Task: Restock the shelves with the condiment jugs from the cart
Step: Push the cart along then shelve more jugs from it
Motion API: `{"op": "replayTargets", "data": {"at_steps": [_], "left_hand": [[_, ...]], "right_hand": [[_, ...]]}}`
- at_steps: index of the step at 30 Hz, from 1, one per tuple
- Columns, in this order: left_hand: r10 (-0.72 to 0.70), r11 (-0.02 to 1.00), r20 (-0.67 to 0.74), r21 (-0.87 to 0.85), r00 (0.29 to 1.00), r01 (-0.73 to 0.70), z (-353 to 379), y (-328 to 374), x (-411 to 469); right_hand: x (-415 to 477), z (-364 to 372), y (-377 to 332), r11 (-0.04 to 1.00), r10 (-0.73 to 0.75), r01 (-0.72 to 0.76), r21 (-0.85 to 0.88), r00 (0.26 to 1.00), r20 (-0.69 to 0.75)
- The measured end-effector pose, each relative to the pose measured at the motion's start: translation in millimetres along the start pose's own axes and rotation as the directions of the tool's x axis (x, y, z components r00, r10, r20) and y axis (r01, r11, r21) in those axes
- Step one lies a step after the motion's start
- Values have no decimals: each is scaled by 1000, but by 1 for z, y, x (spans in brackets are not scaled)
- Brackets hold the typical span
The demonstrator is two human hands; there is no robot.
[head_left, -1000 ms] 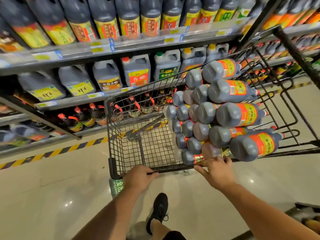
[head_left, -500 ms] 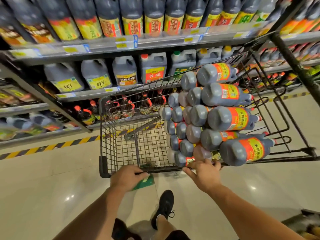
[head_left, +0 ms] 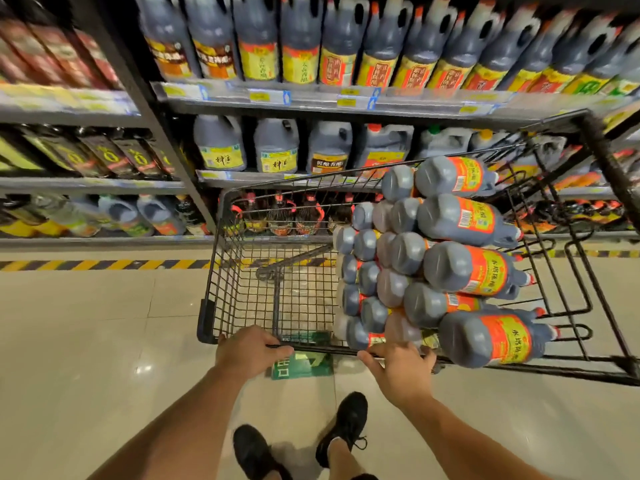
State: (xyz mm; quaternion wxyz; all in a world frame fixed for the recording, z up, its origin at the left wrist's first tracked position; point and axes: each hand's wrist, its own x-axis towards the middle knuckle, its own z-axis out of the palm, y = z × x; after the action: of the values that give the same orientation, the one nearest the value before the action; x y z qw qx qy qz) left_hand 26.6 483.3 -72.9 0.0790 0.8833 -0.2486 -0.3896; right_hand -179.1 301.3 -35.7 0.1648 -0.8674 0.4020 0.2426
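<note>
A black wire cart (head_left: 221,271) stands in front of me, side-on to the shelves. Its right half is stacked with several dark condiment jugs (head_left: 464,271) lying on their sides, with red and yellow labels. The left half of the basket is bare mesh. My left hand (head_left: 247,351) grips the cart's near rim at the left. My right hand (head_left: 401,370) is closed over the same rim further right, just below the lowest jugs. The shelves (head_left: 311,98) behind the cart hold rows of dark jugs.
A yellow and black hazard stripe (head_left: 104,265) runs along the floor at the foot of the shelves. A green floor sticker (head_left: 304,365) lies under the cart's near edge. My black shoes (head_left: 343,424) stand on the glossy tiled floor (head_left: 86,341).
The cart and my view have swung closer to the shelves and turned leftward. Both hands stay on the near rim; my feet have stepped forward.
</note>
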Motion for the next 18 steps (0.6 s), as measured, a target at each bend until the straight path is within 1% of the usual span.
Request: {"op": "replayTargets", "data": {"at_steps": [5,10,18], "left_hand": [[-20,998,-26,-55,999,18,-18,-48,-5],[-43,999,-56,-24,998,41,-34,-101,-6],[-59,992,-98,-117,993,47,-63,-175,-14]], "right_hand": [[-7,5,-55,1000,22,-22,-9,999,38],[-11,13,-108,999,28,-29,13,996,81],[-24,24,-191,999,32,-32,-6,997,67]]}}
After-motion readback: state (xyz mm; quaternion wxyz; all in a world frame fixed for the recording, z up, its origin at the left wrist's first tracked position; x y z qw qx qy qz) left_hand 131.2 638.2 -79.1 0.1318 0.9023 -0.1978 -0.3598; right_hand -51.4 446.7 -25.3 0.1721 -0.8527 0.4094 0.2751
